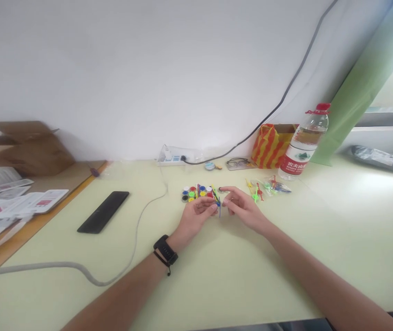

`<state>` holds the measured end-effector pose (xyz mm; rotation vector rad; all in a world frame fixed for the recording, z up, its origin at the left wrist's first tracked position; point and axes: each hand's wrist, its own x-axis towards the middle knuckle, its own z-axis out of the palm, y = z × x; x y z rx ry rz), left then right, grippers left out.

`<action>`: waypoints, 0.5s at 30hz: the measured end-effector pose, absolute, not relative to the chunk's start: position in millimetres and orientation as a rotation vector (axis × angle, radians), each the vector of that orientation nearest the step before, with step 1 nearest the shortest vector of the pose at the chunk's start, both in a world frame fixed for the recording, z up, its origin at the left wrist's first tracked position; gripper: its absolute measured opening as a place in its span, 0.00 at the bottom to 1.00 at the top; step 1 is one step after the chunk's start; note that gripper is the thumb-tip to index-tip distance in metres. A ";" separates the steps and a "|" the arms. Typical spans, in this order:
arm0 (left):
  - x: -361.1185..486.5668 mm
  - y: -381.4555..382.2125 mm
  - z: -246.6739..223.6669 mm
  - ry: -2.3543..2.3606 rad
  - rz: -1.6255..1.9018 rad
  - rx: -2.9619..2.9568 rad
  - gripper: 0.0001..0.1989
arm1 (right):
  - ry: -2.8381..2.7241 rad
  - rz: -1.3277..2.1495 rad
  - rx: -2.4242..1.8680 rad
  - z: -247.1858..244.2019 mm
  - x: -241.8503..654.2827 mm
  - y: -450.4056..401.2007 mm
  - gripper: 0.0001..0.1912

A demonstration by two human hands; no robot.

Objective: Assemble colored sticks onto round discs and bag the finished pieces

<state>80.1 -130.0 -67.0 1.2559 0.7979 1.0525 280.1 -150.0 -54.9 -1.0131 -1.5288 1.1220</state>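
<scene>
My left hand [199, 215], with a black watch on its wrist, pinches a small blue plastic piece [219, 209] with a thin upright stick-like part. Just right of that piece, my right hand [244, 208] has its index finger stretched out and its thumb apart from it; I see nothing between them. Behind the hands lie several round coloured discs [192, 194] in red, blue, yellow, green, white and black, with thin coloured sticks [198, 189] among them. My left fingers hide part of this group. Green, yellow and red plastic pieces [256, 193] lie beyond my right hand.
A black flat slab [103, 212] and a pale cable [137, 225] lie to the left. Along the wall are a power strip [172, 160], glasses [239, 163], a striped bag [268, 145] and a large water bottle [303, 147]. Cardboard [27, 147] and white packets [48, 202] occupy the far left.
</scene>
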 end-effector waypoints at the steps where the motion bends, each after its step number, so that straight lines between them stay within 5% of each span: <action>1: 80.3 -130.1 -66.6 0.799 1.052 1.248 0.18 | -1.521 1.112 -1.008 -54.6 280.7 -150.2 0.22; 8: 80.1 -129.5 -66.5 0.833 1.067 1.226 0.18 | -1.412 1.151 -0.969 -58.3 274.1 -152.5 0.33; 12: 80.2 -128.8 -66.8 0.834 1.089 1.215 0.19 | -1.411 1.187 -1.033 -58.7 276.2 -151.6 0.21; 15: 79.9 -129.4 -65.5 0.854 1.097 1.217 0.19 | -1.556 1.312 -1.091 -58.2 281.7 -148.7 0.33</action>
